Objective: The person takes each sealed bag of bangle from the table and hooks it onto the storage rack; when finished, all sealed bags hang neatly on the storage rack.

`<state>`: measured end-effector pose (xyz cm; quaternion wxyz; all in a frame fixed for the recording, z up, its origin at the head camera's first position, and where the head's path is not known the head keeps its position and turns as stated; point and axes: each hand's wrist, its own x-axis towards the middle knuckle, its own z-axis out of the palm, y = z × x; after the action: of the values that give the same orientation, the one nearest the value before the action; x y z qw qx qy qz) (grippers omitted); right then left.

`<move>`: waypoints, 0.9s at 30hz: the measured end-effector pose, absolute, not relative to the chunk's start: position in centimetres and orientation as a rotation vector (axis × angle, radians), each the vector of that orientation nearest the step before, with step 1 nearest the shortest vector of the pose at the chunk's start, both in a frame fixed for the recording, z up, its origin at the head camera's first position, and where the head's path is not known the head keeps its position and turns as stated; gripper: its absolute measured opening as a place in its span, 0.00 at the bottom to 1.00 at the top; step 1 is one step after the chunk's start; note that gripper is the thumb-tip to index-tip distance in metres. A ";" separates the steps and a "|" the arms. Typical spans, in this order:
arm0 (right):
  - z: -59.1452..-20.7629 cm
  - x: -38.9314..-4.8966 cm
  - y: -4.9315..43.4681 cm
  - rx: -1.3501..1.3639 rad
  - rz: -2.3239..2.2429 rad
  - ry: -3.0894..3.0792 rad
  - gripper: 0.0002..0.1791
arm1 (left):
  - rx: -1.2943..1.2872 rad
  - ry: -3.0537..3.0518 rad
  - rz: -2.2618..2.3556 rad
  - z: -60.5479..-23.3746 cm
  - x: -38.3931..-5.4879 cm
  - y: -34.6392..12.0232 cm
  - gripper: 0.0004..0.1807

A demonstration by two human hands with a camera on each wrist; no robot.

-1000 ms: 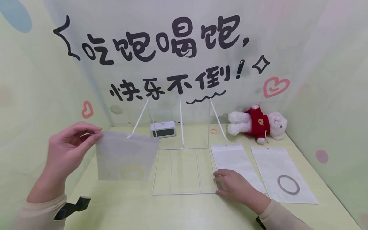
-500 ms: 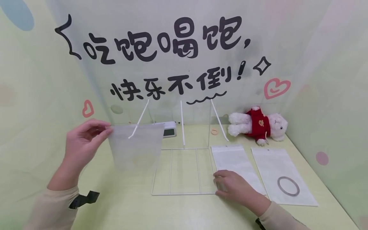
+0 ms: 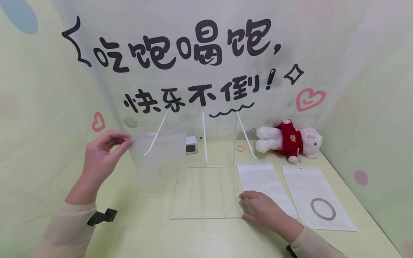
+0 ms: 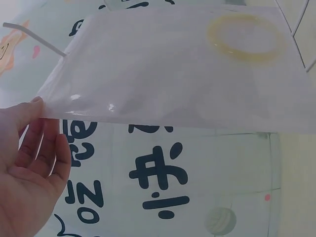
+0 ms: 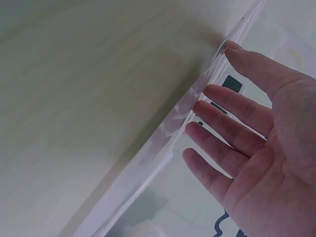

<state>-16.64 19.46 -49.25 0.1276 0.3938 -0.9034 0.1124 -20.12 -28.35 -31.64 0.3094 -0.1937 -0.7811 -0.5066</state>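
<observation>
My left hand [image 3: 104, 152] pinches the upper left corner of a translucent zip bag [image 3: 158, 152] between thumb and fingers. A pale yellow ring [image 4: 245, 38] shows through the bag. In the head view the bag hangs beside the left prong [image 3: 156, 133] of a white wire display rack [image 3: 206, 217]; whether the prong passes through the bag cannot be told. My right hand [image 3: 262, 211] rests at the right side of the rack's base, fingertips against its edge. In the right wrist view its fingers [image 5: 237, 126] are fairly straight.
Two more white bags lie right of the rack: a nearer bag [image 3: 258, 175] partly under my right hand, and a farther bag [image 3: 309, 182] with a grey ring [image 3: 323, 209]. Behind are a small clock [image 3: 191, 145], an orange ring [image 3: 240, 147] and a plush toy [image 3: 288, 139].
My left hand has moved right and up with the bag, bringing it to the rack's left prong and across most of the clock. The right hand has stayed on the base.
</observation>
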 end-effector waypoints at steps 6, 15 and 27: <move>-49.1 -16.6 19.4 1.139 0.326 -2.655 0.18 | -0.473 -2.106 -1.307 -32.0 -20.6 -28.4 0.13; -49.3 -16.6 19.3 1.134 0.327 -2.645 0.19 | -0.461 -2.086 -1.124 -32.2 -20.1 -29.4 0.16; -48.6 -16.4 19.1 1.129 0.319 -2.713 0.19 | -0.639 -2.044 -0.877 -34.7 -16.6 -28.7 0.20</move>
<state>-16.41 19.11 -48.58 0.0928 0.3804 -0.9139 0.1075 -16.60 -28.67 -34.69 0.4021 -0.2527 -0.8088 -0.3469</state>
